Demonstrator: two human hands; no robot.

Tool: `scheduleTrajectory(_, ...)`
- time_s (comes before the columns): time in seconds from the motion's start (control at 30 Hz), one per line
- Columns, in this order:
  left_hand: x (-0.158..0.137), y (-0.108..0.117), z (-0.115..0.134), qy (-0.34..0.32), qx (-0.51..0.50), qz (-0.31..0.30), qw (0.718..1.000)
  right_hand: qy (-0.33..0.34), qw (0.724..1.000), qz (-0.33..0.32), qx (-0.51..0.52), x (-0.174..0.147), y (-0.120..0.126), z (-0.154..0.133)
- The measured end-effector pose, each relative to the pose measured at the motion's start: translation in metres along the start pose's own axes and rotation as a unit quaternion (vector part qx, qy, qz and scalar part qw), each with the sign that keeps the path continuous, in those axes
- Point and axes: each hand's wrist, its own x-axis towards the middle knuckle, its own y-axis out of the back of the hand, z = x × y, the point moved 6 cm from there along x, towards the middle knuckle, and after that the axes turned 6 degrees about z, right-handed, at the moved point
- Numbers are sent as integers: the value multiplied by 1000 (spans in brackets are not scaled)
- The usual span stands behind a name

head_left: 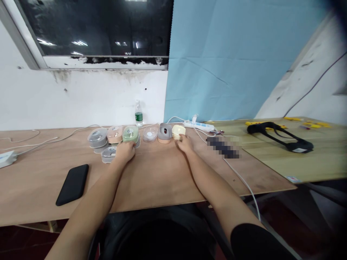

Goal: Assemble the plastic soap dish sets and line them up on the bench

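A row of small plastic containers stands toward the back of the table. My left hand (125,151) is at the front of a green lidded container (130,133), its fingers curled against it and partly hidden. Beside it are a peach lidded container (114,133), a grey lidded one (97,137) and a clear-grey one (108,154) nearer me. My right hand (185,144) grips the front of a stack of pale yellow containers (178,130). Between my hands sit a clear open container (150,134) and a grey container (165,130) on top of a peach one (164,141).
A water bottle (138,115) stands by the wall. A black phone (72,184) lies front left. A white power strip (199,125) with cables is at the back right, near a blurred dark object (223,147). A black strap-like frame (280,137) rests on the right-hand table.
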Motion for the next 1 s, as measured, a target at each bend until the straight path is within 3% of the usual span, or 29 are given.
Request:
scheduleTrajectory(0.33,1,-1,-3,-20,-12,0,1000,-51,997,57,20,2,9,10)
scheduleTrajectory(0.63,2,-2,-5,-30,-27,-11,999,-57,989,106,84,4,13,13)
scheduleTrajectory(1.0,0,0,-2,-50,9,4,999,-77,985,120,99,4,17,14)
